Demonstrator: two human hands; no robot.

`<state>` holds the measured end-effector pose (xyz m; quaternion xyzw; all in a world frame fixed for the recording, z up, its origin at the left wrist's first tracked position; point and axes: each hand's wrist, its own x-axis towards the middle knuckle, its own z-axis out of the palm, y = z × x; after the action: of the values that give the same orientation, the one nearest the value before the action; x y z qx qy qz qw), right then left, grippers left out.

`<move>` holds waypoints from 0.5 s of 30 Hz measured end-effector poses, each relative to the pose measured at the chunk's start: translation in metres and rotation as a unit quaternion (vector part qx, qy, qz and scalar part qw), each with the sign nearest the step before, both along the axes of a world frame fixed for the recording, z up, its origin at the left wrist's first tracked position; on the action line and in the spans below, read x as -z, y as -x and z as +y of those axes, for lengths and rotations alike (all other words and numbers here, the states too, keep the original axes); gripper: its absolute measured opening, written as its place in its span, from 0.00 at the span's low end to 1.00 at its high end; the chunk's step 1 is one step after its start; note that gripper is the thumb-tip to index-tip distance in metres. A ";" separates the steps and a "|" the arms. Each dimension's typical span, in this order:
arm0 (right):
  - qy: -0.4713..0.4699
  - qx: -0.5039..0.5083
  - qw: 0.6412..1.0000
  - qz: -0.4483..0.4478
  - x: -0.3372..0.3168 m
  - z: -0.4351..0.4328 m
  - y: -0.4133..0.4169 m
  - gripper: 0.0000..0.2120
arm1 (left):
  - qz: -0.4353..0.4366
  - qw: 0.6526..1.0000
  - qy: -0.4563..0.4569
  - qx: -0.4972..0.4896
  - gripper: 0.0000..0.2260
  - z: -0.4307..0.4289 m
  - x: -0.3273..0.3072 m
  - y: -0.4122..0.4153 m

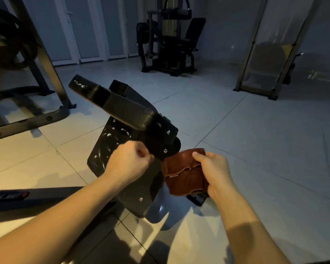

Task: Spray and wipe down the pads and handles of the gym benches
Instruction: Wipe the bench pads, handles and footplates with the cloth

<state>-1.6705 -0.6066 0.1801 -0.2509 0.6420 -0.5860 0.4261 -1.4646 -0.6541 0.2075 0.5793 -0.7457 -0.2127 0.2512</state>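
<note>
In the head view, the black bench frame [130, 109] is standing in the middle of the picture on the tiled floor [255, 140], with its arm pointing up toward 10 o'clock. White foam spots [109, 134] are lying on its flat plate [103, 149] and on the arm.

The left hand [131, 159] is clenched into a fist and is touching the plate's edge, just at 6 o'clock from the arm. I cannot tell if it is pinching anything. At 3 o'clock from it, the right hand [215, 170] is grasping a folded brown cloth [183, 176] just beside the lower end of the frame.

A dark bench pad [46, 197] is showing at 8 o'clock. A weight plate [10, 40] is hanging at 10 o'clock, and a gym machine [171, 46] is standing far off at 12 o'clock.
</note>
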 end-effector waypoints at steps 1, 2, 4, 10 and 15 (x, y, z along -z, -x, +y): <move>0.016 0.017 1.000 0.001 0.000 -0.003 0.003 0.03 | -0.031 0.998 0.052 0.002 0.06 0.001 -0.007 -0.002; 0.030 0.023 0.999 0.008 -0.001 -0.007 0.006 0.03 | -0.044 0.995 0.092 0.010 0.07 0.003 -0.014 -0.003; 0.058 0.030 0.998 0.028 -0.004 -0.018 0.004 0.08 | -0.043 0.985 0.163 0.037 0.08 0.008 -0.024 -0.006; 0.109 0.011 0.994 0.026 -0.013 -0.047 -0.023 0.15 | -0.085 0.941 0.326 0.020 0.29 -0.014 -0.034 -0.024; 0.139 0.002 0.989 0.044 -0.010 -0.053 -0.037 0.12 | -0.077 0.957 0.276 0.039 0.33 -0.031 -0.030 -0.033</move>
<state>-1.6338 -0.6597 0.1906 -0.3319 0.5730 -0.6588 0.3571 -1.4320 -0.6851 0.2377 0.4727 -0.8143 0.0367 0.3349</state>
